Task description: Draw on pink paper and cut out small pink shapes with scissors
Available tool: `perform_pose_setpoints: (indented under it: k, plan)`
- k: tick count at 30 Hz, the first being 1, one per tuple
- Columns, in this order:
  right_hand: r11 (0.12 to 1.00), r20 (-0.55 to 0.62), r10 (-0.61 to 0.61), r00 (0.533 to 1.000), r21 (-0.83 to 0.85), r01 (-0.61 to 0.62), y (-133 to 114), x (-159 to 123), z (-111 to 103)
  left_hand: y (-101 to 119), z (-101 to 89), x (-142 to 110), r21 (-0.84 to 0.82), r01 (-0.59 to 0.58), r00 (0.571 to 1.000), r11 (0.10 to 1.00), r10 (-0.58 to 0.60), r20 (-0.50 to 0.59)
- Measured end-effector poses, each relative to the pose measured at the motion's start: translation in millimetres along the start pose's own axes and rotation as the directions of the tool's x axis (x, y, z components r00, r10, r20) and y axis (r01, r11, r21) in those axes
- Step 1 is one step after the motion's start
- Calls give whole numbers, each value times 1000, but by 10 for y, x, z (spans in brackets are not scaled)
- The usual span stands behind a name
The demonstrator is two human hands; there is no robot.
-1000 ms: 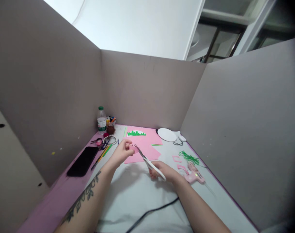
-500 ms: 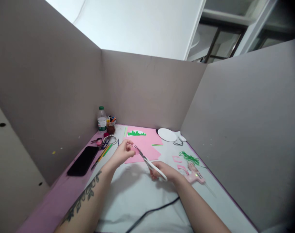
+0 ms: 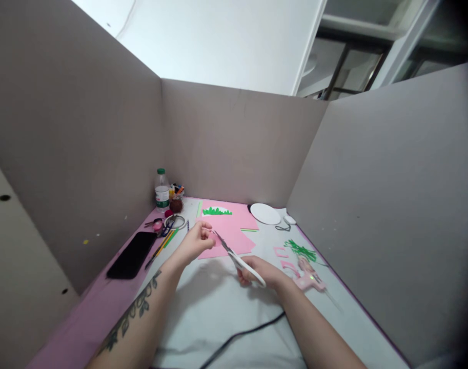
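Observation:
My right hand (image 3: 252,271) is wrapped round the handles of white-handled scissors (image 3: 239,260), whose blades point away and to the left. The blade tips are close to the fingertips of my left hand (image 3: 199,238). Its thumb and fingers are pinched together on what looks like a small pink paper piece (image 3: 214,238), hard to make out against the pink sheet (image 3: 234,243) lying behind and below. Farther back, a white shape with a jagged green edge (image 3: 217,211) rests on another pink sheet (image 3: 245,218).
On the left lie a black phone (image 3: 131,255), pencils (image 3: 162,246) and a tape roll (image 3: 175,222), with a bottle (image 3: 162,192) behind. At the right are a pink glue gun (image 3: 308,279), green strips (image 3: 301,250) and pink cutouts (image 3: 281,251). A black cable (image 3: 241,333) crosses the front.
The scissor blades have drawn slightly closer together near my left fingertips. Both hands stay in almost the same place.

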State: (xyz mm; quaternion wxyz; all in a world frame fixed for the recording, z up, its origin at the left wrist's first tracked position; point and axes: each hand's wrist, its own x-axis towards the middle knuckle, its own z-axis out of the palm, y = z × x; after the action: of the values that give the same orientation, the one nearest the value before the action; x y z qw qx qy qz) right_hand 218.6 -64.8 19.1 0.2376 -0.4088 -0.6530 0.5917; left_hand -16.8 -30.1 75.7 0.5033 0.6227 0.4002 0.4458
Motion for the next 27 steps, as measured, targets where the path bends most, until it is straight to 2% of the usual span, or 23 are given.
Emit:
perform_pose_setpoints:
  k: [18, 27]
  plan:
    - [997, 19, 16, 1000, 70, -17, 34, 8, 12, -11, 15, 0, -2, 11, 1000, 1000, -11, 12]
    - [1000, 25, 17, 1000, 13, -17, 63, 31, -11, -11, 20, -16, 1, 13, 999, 1000, -13, 51]
